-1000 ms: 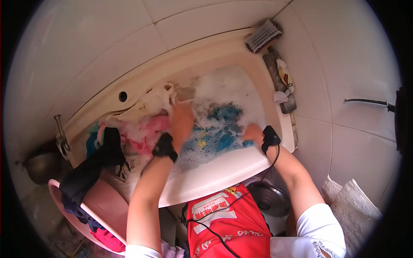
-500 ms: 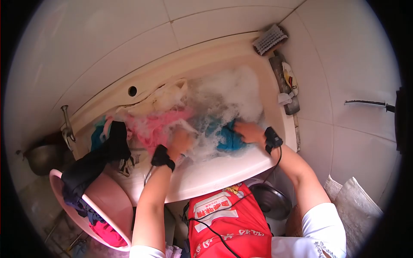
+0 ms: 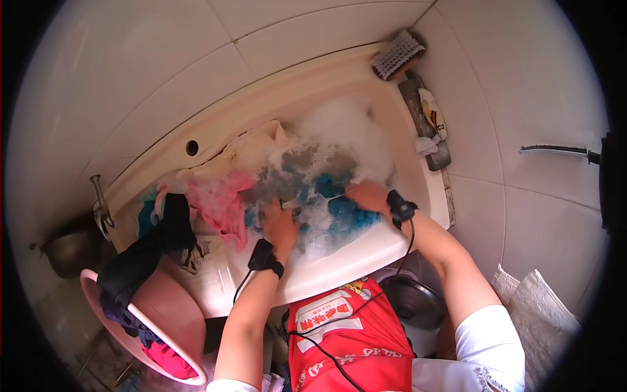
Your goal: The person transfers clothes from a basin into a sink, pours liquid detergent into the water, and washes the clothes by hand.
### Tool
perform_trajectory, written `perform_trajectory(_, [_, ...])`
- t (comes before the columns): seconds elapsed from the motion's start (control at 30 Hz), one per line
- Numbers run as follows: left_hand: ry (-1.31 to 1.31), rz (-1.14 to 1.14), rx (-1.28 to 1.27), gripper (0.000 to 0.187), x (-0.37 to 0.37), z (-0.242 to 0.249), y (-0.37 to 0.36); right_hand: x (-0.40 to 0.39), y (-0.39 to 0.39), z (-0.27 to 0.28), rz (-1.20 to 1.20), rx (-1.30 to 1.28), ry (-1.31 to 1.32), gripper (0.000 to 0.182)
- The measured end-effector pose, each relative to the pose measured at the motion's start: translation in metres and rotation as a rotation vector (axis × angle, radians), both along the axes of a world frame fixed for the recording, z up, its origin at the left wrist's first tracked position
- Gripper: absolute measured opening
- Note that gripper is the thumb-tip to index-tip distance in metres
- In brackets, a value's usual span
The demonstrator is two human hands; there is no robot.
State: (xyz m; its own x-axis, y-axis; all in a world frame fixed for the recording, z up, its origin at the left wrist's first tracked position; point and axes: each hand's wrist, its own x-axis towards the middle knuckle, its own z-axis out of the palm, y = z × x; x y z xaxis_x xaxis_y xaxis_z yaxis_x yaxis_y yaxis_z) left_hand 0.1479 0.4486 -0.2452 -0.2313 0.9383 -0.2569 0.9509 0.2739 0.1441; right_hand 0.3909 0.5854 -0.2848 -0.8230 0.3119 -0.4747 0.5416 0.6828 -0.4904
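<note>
In the soapy water of the cream sink (image 3: 398, 245), a teal cloth (image 3: 353, 214) lies half under suds. My right hand (image 3: 367, 195) is closed on this cloth at its upper right part. Left of it, my left hand (image 3: 281, 225) reaches down into the foam with its visible fingers stretched out; its fingertips are partly hidden by suds. A pink cloth (image 3: 219, 206) lies wet beside my left hand, apart from it. Behind that, a cream cloth (image 3: 251, 147) rests along the far side.
A black garment (image 3: 173, 222) hangs from the sink into a pink basin (image 3: 173, 307) holding more clothes. A scrub brush (image 3: 398, 55) sits on the far right corner, above a grey ledge (image 3: 437, 160). A tap (image 3: 100, 206) stands at left; a dark pot lid (image 3: 411, 302) is below.
My left hand has moved right, away from the pink cloth and into the foam. My right hand has shifted slightly left with the teal cloth. The view has turned a little.
</note>
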Motion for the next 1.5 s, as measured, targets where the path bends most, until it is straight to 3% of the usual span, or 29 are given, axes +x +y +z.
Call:
perform_trajectory(0.03, [0.033,-0.034,-0.047,0.049,-0.013,-0.005,-0.004,0.010,0.007,-0.002,-0.002,-0.003,-0.001,0.031])
perform_trajectory(0.1, [0.067,-0.065,-0.096,0.049,-0.026,-0.013,-0.014,0.019,0.021,0.002,-0.462,0.097,-0.028,0.031])
perform_trajectory(0.13, [0.148,-0.034,-0.052,0.048,-0.030,-0.017,-0.021,0.012,0.027,0.003,-0.596,-0.058,-0.370,0.039])
perform_trajectory(0.17, [0.228,-0.005,-0.008,0.048,-0.030,-0.022,-0.025,0.004,0.017,-0.007,-0.597,-0.059,-0.371,0.039])
perform_trajectory(0.2, [0.225,-0.006,-0.008,0.048,-0.028,-0.030,-0.025,-0.001,-0.001,-0.026,-0.660,0.206,-0.156,0.042])
perform_trajectory(0.23, [0.000,0.139,-0.205,0.047,-0.023,-0.040,-0.023,-0.005,-0.016,-0.041,-0.708,0.471,0.063,0.044])
perform_trajectory(0.27, [-0.225,0.284,-0.402,0.046,-0.020,-0.046,-0.022,-0.008,-0.024,-0.048,-0.615,0.382,0.093,0.044])
perform_trajectory(0.4, [-0.633,0.242,-0.346,0.049,-0.020,-0.051,-0.023,-0.007,-0.007,0.006,-0.187,0.074,0.191,0.049])
perform_trajectory(0.43, [-0.631,0.243,-0.348,0.049,-0.020,-0.048,-0.022,0.004,0.003,0.005,-0.416,-0.022,0.136,0.050])
perform_trajectory(0.47, [-0.960,0.592,-0.508,0.051,-0.017,-0.029,-0.014,0.009,0.009,0.001,-0.642,-0.118,0.079,0.051])
perform_trajectory(0.5, [-1.282,0.952,-0.659,0.054,-0.016,-0.018,-0.010,0.004,0.003,-0.007,-0.639,-0.120,0.081,0.051])
perform_trajectory(0.53, [-1.604,1.012,-0.594,0.061,-0.021,-0.110,-0.051,-0.004,-0.006,-0.021,-0.972,-0.222,0.191,0.050])
perform_trajectory(0.57, [-1.608,1.011,-0.590,0.061,-0.019,-0.087,-0.039,-0.011,-0.016,-0.034,-1.302,-0.326,0.303,0.048])
perform_trajectory(0.63, [-2.084,1.138,-0.694,0.067,-0.003,-0.005,0.006,-0.025,-0.034,-0.034,-1.200,-0.227,0.292,0.044])
perform_trajectory(0.7, [-2.264,1.144,-0.609,0.065,0.010,0.008,0.019,-0.044,-0.041,0.014,-1.327,-1.032,0.451,0.040])
perform_trajectory(0.73, [-2.437,1.149,-0.514,0.063,0.013,0.010,0.024,-0.055,-0.048,0.045,-1.335,-1.120,0.520,0.037])
perform_trajectory(0.77, [-2.437,1.149,-0.513,0.063,0.014,0.008,0.028,-0.067,-0.056,0.079,-1.345,-1.213,0.586,0.034])
perform_trajectory(0.83, [-2.107,1.012,-0.043,0.050,0.020,0.000,0.028,-0.086,-0.065,0.137,-1.062,-1.200,0.643,0.028])
perform_trajectory(0.9, [-2.167,0.962,0.029,0.042,0.030,-0.020,0.017,-0.103,-0.076,0.163,-0.873,-0.964,0.663,0.026])
perform_trajectory(0.97, [-2.286,0.833,0.190,0.027,0.042,-0.049,0.005,-0.119,-0.081,0.163,-0.729,-0.489,0.753,0.026])
perform_trajectory(1.03, [-2.397,0.702,0.345,0.012,0.053,-0.070,-0.006,-0.127,-0.086,0.142,-0.845,-0.099,0.687,0.022])
perform_trajectory(1.07, [-2.452,0.637,0.425,0.007,0.058,-0.073,-0.007,-0.125,-0.082,0.122,-0.847,-0.094,0.684,0.022])
perform_trajectory(1.1, [-2.458,0.634,0.425,0.007,0.057,-0.040,-0.002,-0.123,-0.072,0.096,-0.993,-0.019,0.711,0.021])
perform_trajectory(1.17, [-1.898,1.404,0.173,0.013,0.046,0.072,0.010,-0.120,-0.060,0.080,-1.142,0.054,0.735,0.021])
perform_trajectory(1.2, [-1.739,1.560,0.206,0.016,0.045,0.080,0.004,-0.118,-0.060,0.078,-1.021,0.085,0.718,0.022])
perform_trajectory(1.27, [-1.797,1.258,0.373,0.027,0.039,0.098,-0.020,-0.110,-0.053,0.080,-0.886,0.122,0.708,0.024])
perform_trajectory(1.3, [-1.587,1.187,0.472,0.039,0.031,0.113,-0.024,-0.103,-0.052,0.089,-0.914,0.122,0.686,0.024])
perform_trajectory(1.4, [-1.398,1.213,0.547,0.047,0.006,0.147,-0.041,-0.063,-0.045,0.120,-1.133,0.035,0.645,0.026])
perform_trajectory(1.5, [-1.218,1.123,0.581,0.050,-0.003,0.168,-0.042,-0.010,-0.025,0.120,-1.163,0.204,0.554,0.029])
